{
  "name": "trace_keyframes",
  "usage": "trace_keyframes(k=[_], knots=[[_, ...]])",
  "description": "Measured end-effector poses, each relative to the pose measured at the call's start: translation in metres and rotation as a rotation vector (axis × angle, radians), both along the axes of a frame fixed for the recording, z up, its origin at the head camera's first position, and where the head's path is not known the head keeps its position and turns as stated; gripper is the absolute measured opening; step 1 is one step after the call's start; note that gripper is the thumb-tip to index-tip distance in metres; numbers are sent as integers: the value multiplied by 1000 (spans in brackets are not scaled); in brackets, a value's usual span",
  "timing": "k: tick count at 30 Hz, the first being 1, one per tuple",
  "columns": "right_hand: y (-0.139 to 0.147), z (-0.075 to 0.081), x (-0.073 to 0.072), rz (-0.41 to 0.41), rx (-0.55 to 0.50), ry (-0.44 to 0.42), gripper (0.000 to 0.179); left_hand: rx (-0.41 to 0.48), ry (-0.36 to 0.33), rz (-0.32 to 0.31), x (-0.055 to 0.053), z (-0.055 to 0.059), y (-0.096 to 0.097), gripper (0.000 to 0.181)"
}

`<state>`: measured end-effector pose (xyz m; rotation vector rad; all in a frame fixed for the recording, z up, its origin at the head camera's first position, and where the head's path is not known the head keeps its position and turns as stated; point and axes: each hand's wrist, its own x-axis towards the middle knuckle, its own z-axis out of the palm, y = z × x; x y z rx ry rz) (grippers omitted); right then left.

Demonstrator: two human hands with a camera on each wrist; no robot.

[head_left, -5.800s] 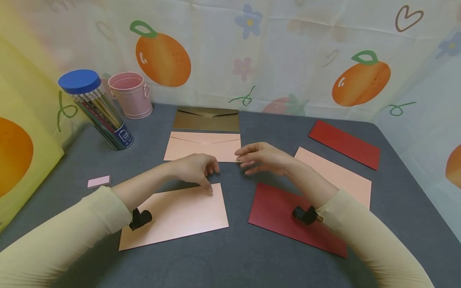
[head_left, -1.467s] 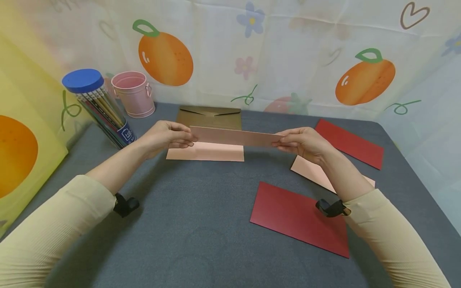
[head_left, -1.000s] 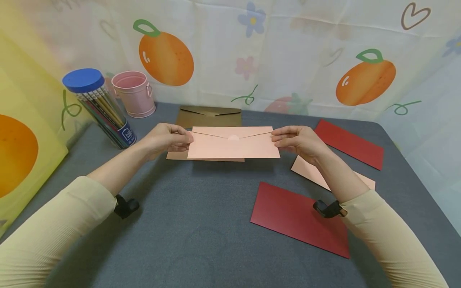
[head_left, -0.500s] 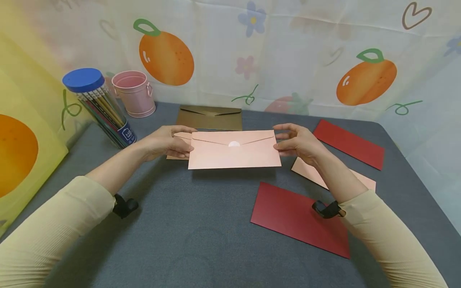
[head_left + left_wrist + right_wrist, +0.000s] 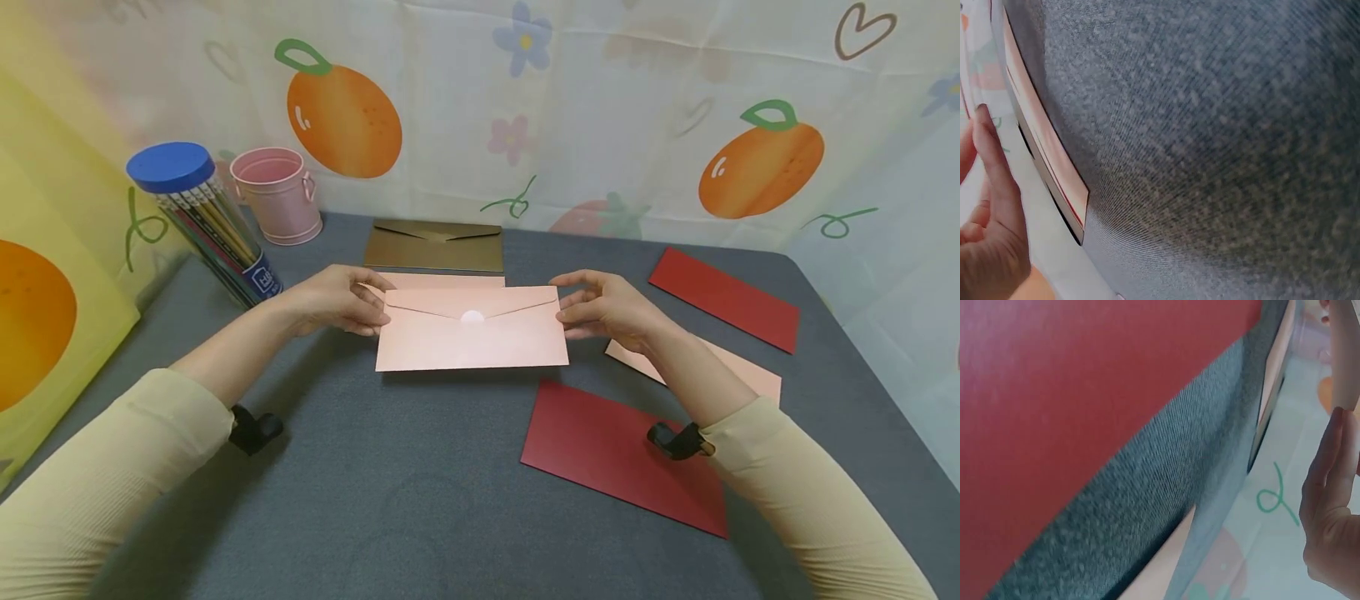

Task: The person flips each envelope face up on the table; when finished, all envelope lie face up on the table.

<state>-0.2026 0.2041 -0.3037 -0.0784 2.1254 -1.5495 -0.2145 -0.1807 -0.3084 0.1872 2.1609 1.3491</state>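
A pale pink envelope (image 5: 472, 346) hangs just above the table, its flap side facing me with a round whitish seal in the middle. My left hand (image 5: 337, 300) pinches its left edge, and my right hand (image 5: 606, 308) pinches the right edge. Behind it, a second pale pink envelope (image 5: 457, 281) lies partly covered from sight. Beyond that rests a brown envelope (image 5: 435, 256), flap side up. In the right wrist view, fingers of the right hand (image 5: 1335, 506) meet the held envelope (image 5: 1344, 362). The left wrist view shows the left hand (image 5: 997, 225) at its left border.
A dark red envelope (image 5: 600, 458) lies at the front right. Past it are another pale pink one (image 5: 738, 367), partly under my forearm, and a narrower red one (image 5: 727, 300). A blue-lidded pencil tub (image 5: 213, 229) and a pink bucket (image 5: 277, 200) stand at the back left.
The pale pink envelope from the front left was lifted by both hands, tilted until its flap side faced me, and brought lower and nearer. The flap side now shows fully.
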Motion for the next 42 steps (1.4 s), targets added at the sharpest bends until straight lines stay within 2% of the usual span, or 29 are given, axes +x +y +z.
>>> trace_keyframes(k=[8,13,18,27,36,42], knots=[[-14,-5,4,37,-63,-82,58,-137,-102,-7,-3,6,-7,67],[-21,-7,6,83,-83,-126,57,-178,-190,-8,-5,7,-12,62],[-25,-8,8,143,-82,-171,56,-221,-240,-16,-5,7,-15,58],[-32,-8,14,203,-88,-228,54,-325,-265,-75,-2,9,-20,52],[-38,-13,18,233,-80,-260,54,-320,-292,-32,-3,8,-25,27],[-41,-17,20,267,-60,-276,55,-350,-284,-43,-1,7,-26,23]])
